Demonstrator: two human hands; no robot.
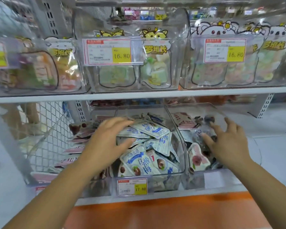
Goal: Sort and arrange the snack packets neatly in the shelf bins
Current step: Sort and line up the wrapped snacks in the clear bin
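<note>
Now | left hand (109, 141) released on blue-white foil packets (149, 129) | right hand (228, 144) released over right-side dark packets (200, 136) | risk: sweeping spills heap over clear plastic bin (172, 174)

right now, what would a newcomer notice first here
Two bare hands work the lower clear plastic bins: the left hand lies spread on a heap of blue-and-white snack packets in the middle bin, and the right hand reaches into the bin beside it. Above, yellow price tags read 16.80.
</note>
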